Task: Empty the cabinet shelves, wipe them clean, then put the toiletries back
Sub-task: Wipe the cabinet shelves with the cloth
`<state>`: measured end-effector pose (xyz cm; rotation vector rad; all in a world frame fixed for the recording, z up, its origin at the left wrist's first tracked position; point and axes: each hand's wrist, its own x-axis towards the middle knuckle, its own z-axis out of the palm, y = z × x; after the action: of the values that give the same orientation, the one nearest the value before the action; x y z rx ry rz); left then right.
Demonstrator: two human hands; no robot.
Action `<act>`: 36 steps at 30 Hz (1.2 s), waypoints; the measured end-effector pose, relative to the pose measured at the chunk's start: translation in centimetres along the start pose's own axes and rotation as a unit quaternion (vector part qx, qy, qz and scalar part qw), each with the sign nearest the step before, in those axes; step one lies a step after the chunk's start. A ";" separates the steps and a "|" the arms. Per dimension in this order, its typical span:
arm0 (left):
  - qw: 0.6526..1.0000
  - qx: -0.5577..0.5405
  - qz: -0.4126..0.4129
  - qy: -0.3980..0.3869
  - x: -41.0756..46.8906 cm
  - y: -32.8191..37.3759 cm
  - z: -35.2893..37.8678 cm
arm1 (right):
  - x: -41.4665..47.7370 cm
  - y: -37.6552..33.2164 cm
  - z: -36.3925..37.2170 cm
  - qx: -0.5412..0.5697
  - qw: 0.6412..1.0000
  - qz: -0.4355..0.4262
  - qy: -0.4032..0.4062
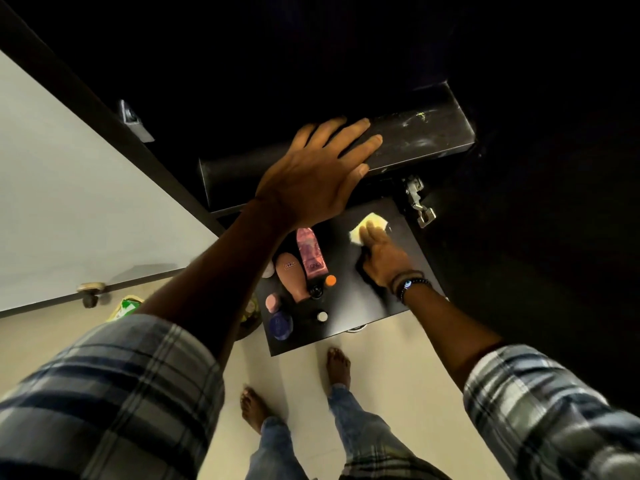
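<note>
My left hand lies flat with spread fingers on the front edge of the upper black shelf, which shows pale smears. Below it, my right hand presses a yellow cloth against the lower black shelf near its back right corner. On the left half of that shelf stand toiletries: a pink tube, a peach bottle, a blue round jar, a small pink-capped bottle, an orange cap and a white cap.
An open cabinet door, pale on its inner face, swings out at left with a hinge. Another metal hinge sits right of the shelves. My bare feet stand on the light floor below; a green-yellow packet lies there.
</note>
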<state>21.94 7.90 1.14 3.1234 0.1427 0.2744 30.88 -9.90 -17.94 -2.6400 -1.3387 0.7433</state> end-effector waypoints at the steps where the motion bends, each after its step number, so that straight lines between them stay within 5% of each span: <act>1: 1.000 0.001 0.000 0.001 0.0 0.0 0.0 | -0.9 -0.4 0.4 -0.014 1.000 -0.025 0.002; 10: 1.000 0.005 -0.006 0.009 -0.1 0.1 0.0 | 5.0 1.2 -5.0 -0.156 0.984 0.079 -0.009; 15: 1.000 0.009 -0.003 0.006 0.0 0.2 0.0 | 8.1 -0.7 -6.3 -0.124 0.989 0.070 -0.028; 20: 1.000 0.012 -0.005 0.003 0.0 0.1 0.1 | 3.3 -1.2 -2.1 -0.056 0.997 -0.047 -0.029; 28: 1.000 0.009 -0.007 0.002 0.0 0.0 0.2 | 7.6 0.5 -4.6 -0.071 0.995 0.073 0.017; 36: 1.000 0.013 -0.007 -0.001 0.0 0.1 0.4 | 4.6 -2.7 -1.1 -0.067 0.996 -0.058 -0.031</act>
<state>22.00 7.83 0.79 3.1468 0.1695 0.2726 31.74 -4.50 -17.95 -2.6310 -1.5969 0.7503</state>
